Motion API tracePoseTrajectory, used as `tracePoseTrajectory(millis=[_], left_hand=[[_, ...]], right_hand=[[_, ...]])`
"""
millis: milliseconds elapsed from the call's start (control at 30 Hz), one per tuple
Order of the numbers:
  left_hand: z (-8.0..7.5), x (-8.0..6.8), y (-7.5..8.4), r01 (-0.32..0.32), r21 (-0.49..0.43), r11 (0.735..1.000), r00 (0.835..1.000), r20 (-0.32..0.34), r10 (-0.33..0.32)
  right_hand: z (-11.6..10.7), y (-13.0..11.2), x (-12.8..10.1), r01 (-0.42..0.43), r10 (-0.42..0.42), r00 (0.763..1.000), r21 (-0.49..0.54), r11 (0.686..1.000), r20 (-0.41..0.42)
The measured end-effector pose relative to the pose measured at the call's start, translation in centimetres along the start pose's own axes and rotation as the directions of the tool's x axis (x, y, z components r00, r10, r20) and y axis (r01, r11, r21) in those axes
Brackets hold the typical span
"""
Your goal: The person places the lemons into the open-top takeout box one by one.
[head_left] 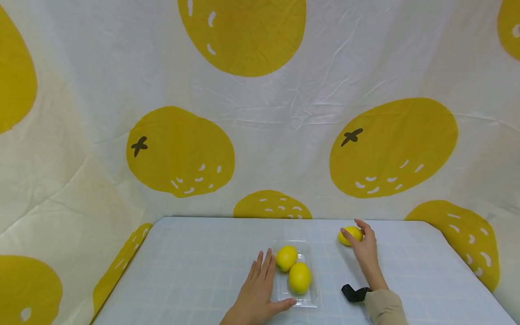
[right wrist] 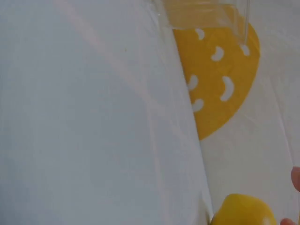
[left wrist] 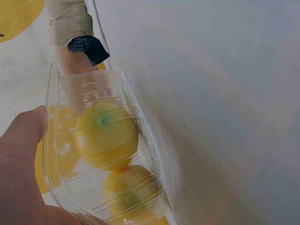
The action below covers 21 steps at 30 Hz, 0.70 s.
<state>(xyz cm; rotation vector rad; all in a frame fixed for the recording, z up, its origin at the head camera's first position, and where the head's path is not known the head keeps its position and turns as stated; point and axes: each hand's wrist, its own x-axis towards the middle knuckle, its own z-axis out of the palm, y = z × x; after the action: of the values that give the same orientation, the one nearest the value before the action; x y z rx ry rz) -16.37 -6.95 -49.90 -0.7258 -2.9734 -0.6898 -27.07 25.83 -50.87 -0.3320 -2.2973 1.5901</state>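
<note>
Two yellow lemons [head_left: 299, 278] lie one behind the other in a clear plastic container [head_left: 314, 295]. My left hand [head_left: 257, 289] is at the container's left side, fingers extended along it and thumb across its near edge. In the left wrist view, the lemons [left wrist: 107, 135] show through the ribbed clear wall. Farther right, a third lemon [head_left: 350, 235] sits on the table, with my right hand [head_left: 367, 250] over it, thumb on the near side and fingers spread beyond. The right wrist view shows that lemon [right wrist: 243, 211] with a small gap to the fingertips [right wrist: 296, 178].
A pale blue checked cloth covers the table [head_left: 195, 271]. Behind and beside it hangs a white curtain [head_left: 280, 149] printed with large yellow fruit. A black wrist-worn device [head_left: 355, 293] sits at the right sleeve [head_left: 385, 307].
</note>
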Motion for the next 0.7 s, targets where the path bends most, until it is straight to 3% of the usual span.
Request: tracePoseTrajectory(millis=[400,700], left_hand=[[0.0,-0.1,0.1,-0.026,0.023,0.999,0.999,-0.034,0.027],[-0.2,0.1,0.2,-0.002,0.011,1.000,1.000,-0.010,0.002]], right_hand=[[0.7,3.1,0.1,0.207,-0.200,0.977,-0.114,0.972,0.069],[0.8,3.3,0.2,0.229,-0.218,0.972,-0.155,0.961,0.082]])
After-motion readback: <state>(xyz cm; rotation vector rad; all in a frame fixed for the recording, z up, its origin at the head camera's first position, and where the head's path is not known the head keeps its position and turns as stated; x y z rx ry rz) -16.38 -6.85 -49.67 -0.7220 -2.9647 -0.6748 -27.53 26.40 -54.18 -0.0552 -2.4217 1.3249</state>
